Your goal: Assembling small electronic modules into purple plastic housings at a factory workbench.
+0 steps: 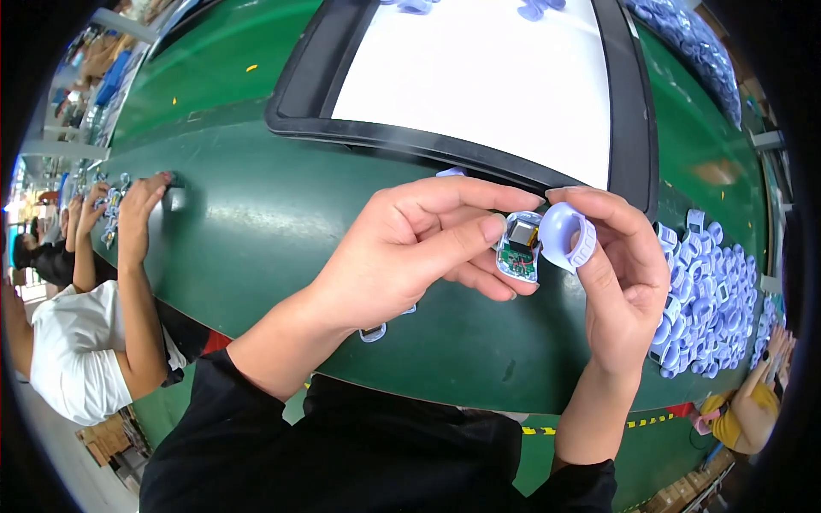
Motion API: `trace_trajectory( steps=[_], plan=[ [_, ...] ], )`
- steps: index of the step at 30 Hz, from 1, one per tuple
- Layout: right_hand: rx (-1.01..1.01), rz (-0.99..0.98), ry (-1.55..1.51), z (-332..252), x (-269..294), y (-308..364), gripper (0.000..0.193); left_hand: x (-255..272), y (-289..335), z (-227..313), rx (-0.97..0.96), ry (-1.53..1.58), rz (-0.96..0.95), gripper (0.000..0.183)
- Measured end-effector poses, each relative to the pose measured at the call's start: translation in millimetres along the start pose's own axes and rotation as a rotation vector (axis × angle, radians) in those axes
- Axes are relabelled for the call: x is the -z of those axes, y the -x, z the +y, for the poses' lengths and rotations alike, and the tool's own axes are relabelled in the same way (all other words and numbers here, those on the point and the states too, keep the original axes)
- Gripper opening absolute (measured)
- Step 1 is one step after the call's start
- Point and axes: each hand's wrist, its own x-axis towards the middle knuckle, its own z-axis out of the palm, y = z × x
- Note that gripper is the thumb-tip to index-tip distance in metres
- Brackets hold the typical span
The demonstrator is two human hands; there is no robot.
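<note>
Over the green table (479, 359), my left hand (410, 248) pinches a small open housing (518, 256) between thumb and fingers. A green circuit board with a small square part and thin wires shows inside it. My right hand (624, 282) grips a lavender ring-shaped casing (561, 232) by its band, with the round opening facing up. The two pieces are side by side, close together; whether they touch is hard to tell. A similar small housing (373, 333) lies on the table, partly hidden by my left wrist.
Ahead stands a black-framed tray (295, 111) with a white surface and a few lavender pieces at its far end. A heap of lavender ring casings (705, 299) covers the right side, and a clear bag (693, 51) of them lies beyond. Co-workers sit at left (85, 342) and right (753, 402).
</note>
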Motion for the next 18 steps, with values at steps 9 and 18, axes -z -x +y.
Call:
trace_trajectory(
  steps=[9, 18],
  plan=[
    [0.043, -0.038, 0.135, 2.0, -8.6, -2.0, 0.027, 2.1, 1.8, -2.9, -0.025, 0.010, -0.016, 0.030],
    [0.089, 0.006, 0.254, 6.6, -8.9, -1.0, 0.031, 2.4, 0.2, -11.0, -0.020, 0.104, -0.083, 0.035]
  ],
)
